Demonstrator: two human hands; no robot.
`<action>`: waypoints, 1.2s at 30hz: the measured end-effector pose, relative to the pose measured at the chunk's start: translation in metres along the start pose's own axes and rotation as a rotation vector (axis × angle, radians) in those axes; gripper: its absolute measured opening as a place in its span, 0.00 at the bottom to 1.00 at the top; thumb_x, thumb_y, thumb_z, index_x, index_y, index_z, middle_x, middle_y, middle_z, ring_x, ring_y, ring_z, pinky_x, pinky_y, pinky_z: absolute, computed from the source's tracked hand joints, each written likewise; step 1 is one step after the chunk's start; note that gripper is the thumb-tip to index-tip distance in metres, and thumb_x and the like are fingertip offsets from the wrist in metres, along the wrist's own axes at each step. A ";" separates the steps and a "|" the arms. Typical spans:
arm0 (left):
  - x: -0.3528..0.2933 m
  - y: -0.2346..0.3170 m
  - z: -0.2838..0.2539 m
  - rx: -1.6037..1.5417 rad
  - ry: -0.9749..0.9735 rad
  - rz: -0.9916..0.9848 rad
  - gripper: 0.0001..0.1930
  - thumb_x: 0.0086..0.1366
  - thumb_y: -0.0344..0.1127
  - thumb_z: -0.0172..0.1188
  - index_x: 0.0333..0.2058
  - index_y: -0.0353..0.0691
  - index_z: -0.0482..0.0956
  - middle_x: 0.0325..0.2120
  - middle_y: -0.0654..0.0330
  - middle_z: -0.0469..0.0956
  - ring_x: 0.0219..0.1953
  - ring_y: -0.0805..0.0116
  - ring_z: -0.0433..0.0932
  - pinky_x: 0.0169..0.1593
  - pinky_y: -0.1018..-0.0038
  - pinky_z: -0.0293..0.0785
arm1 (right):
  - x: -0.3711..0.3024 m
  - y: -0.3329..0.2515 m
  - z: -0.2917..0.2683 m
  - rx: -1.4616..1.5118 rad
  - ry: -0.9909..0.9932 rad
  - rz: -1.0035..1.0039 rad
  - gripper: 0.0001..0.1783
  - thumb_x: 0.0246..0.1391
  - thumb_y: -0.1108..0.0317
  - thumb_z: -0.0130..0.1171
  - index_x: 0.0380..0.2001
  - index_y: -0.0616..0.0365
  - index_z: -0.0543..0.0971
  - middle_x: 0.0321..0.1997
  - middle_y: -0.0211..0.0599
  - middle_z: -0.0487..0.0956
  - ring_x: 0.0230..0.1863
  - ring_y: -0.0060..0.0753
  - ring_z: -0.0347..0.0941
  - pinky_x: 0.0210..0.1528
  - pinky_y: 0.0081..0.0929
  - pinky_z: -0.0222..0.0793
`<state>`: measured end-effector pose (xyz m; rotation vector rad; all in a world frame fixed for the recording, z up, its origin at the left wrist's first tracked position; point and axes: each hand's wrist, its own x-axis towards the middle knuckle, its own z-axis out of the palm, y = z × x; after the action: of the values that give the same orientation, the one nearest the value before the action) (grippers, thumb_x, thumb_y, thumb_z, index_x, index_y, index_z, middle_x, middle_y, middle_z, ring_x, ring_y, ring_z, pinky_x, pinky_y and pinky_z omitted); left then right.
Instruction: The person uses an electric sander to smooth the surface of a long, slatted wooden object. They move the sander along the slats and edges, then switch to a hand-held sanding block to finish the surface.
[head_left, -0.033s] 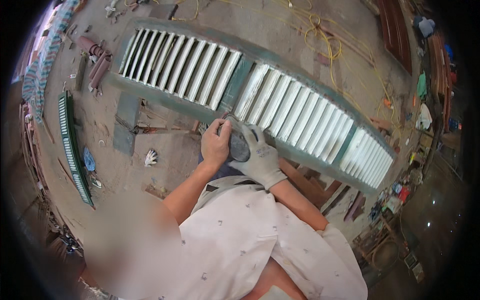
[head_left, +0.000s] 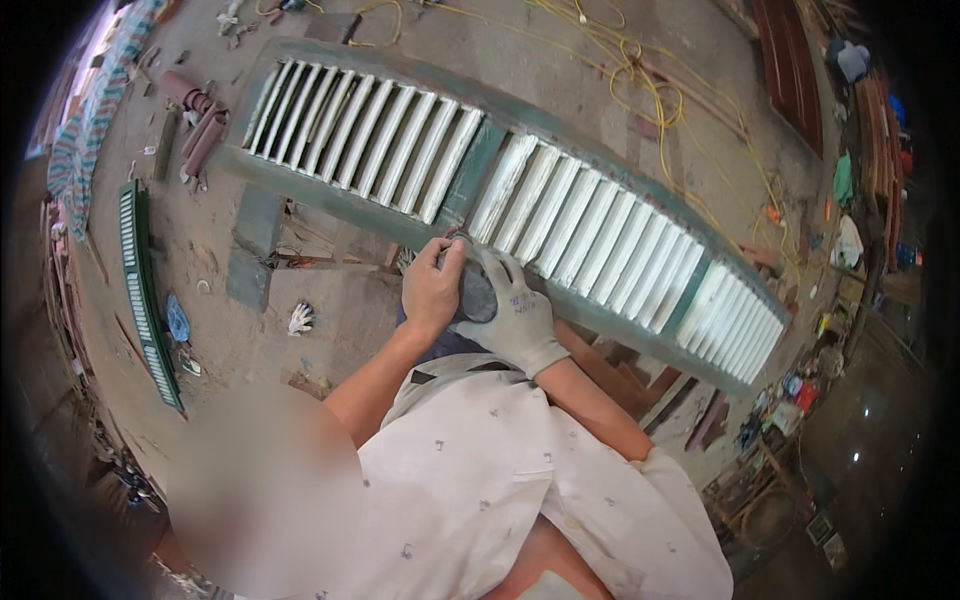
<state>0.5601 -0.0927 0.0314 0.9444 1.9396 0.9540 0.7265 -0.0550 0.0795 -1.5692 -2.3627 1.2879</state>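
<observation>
Standing in the frame: white slats fill all three sections of the long green frame, so that part looks done.
Lower edge: judging by the hands gathered there, work at this spot is unfinished.
What is left: hard to judge; the frame's underside is out of sight, and nothing marks how much remains.
Left hand: bare, its thumb and fingertips close together at the lower edge; whether they pinch anything, I cannot tell.
Right hand: in a pale glove, bent round the side of a dark rounded thing; whether it is clamped on it, I cannot tell. The hands are side by side, with that thing between them.
Frame's place: just beyond the hands, slanting from upper left to lower right; what bears it does not show.
Green paint: dull, with brownish patches along the far rim.
Slats: streaky and bright, with wide dark gaps in the left section, and more tightly packed toward the right end.
Crossbars: two green ones part the sections.
Smaller green frame: lies on the floor at the left, also slatted, well apart from the hands.
</observation>
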 end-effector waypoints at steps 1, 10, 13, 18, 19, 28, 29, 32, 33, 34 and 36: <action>0.004 0.009 -0.001 0.047 0.019 0.019 0.24 0.78 0.55 0.57 0.45 0.35 0.86 0.31 0.44 0.85 0.36 0.44 0.85 0.44 0.56 0.78 | 0.005 0.001 0.004 0.046 0.030 -0.038 0.55 0.47 0.52 0.79 0.77 0.43 0.64 0.72 0.47 0.74 0.62 0.53 0.82 0.56 0.48 0.84; 0.088 0.092 -0.103 0.100 0.318 0.201 0.26 0.78 0.52 0.63 0.63 0.39 0.77 0.26 0.57 0.80 0.30 0.64 0.80 0.38 0.62 0.76 | 0.111 -0.024 -0.095 0.346 0.295 -0.111 0.44 0.47 0.56 0.80 0.68 0.47 0.75 0.59 0.46 0.86 0.60 0.46 0.85 0.62 0.42 0.79; 0.149 0.012 -0.163 0.176 0.439 0.076 0.27 0.73 0.47 0.68 0.61 0.34 0.76 0.39 0.52 0.81 0.42 0.60 0.82 0.48 0.62 0.79 | 0.181 -0.035 -0.130 0.023 0.332 -0.162 0.47 0.47 0.52 0.80 0.70 0.47 0.74 0.63 0.47 0.84 0.64 0.49 0.82 0.65 0.46 0.77; 0.264 -0.111 -0.252 0.437 0.579 -0.019 0.34 0.73 0.51 0.66 0.69 0.38 0.71 0.67 0.45 0.72 0.70 0.45 0.70 0.73 0.52 0.65 | 0.279 -0.028 -0.148 -0.322 0.227 -0.076 0.48 0.47 0.47 0.79 0.70 0.47 0.74 0.66 0.48 0.82 0.67 0.54 0.79 0.68 0.46 0.74; 0.280 -0.122 -0.266 0.468 0.598 -0.057 0.35 0.74 0.53 0.65 0.71 0.39 0.69 0.71 0.44 0.69 0.75 0.44 0.66 0.76 0.49 0.62 | 0.296 -0.042 -0.141 -0.338 0.206 -0.095 0.48 0.46 0.46 0.79 0.70 0.47 0.74 0.66 0.48 0.82 0.66 0.54 0.79 0.68 0.45 0.74; 0.336 -0.158 -0.243 0.744 0.571 -0.285 0.40 0.78 0.63 0.49 0.81 0.53 0.57 0.84 0.60 0.50 0.85 0.46 0.41 0.80 0.29 0.31 | 0.416 -0.193 -0.071 -0.485 0.024 0.000 0.45 0.45 0.41 0.75 0.65 0.49 0.78 0.60 0.51 0.85 0.63 0.54 0.81 0.66 0.48 0.75; 0.337 -0.159 -0.243 0.734 0.575 -0.265 0.40 0.78 0.62 0.50 0.81 0.52 0.58 0.83 0.60 0.51 0.85 0.46 0.41 0.80 0.28 0.31 | 0.430 -0.207 -0.063 -0.506 0.029 0.001 0.45 0.45 0.41 0.75 0.65 0.49 0.78 0.59 0.51 0.85 0.63 0.54 0.81 0.65 0.48 0.76; 0.334 -0.156 -0.250 0.764 0.565 -0.265 0.38 0.78 0.61 0.50 0.80 0.53 0.61 0.83 0.63 0.53 0.85 0.45 0.42 0.79 0.27 0.32 | 0.471 -0.254 -0.038 -0.463 0.024 -0.104 0.43 0.46 0.43 0.75 0.63 0.53 0.78 0.58 0.53 0.85 0.61 0.57 0.81 0.64 0.50 0.76; 0.333 -0.156 -0.250 0.740 0.577 -0.266 0.37 0.78 0.60 0.50 0.80 0.54 0.62 0.83 0.64 0.54 0.85 0.44 0.42 0.79 0.27 0.32 | 0.486 -0.270 -0.029 -0.455 0.017 -0.140 0.43 0.46 0.43 0.75 0.62 0.53 0.79 0.58 0.54 0.85 0.61 0.57 0.82 0.64 0.50 0.76; 0.336 -0.156 -0.249 0.722 0.578 -0.250 0.37 0.78 0.60 0.51 0.79 0.54 0.63 0.83 0.64 0.54 0.85 0.44 0.43 0.79 0.27 0.32 | 0.500 -0.280 -0.021 -0.431 0.024 -0.147 0.43 0.46 0.44 0.74 0.62 0.55 0.78 0.59 0.56 0.85 0.62 0.58 0.81 0.65 0.50 0.75; 0.338 -0.156 -0.249 0.692 0.578 -0.231 0.37 0.77 0.59 0.52 0.79 0.54 0.64 0.83 0.65 0.54 0.85 0.44 0.43 0.79 0.27 0.32 | 0.526 -0.300 -0.005 -0.444 0.066 -0.178 0.45 0.46 0.45 0.77 0.63 0.60 0.78 0.60 0.56 0.84 0.63 0.57 0.81 0.66 0.47 0.75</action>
<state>0.1561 0.0527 -0.0967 0.8206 2.9033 0.4300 0.2440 0.3103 0.0666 -1.4117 -2.8027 0.6989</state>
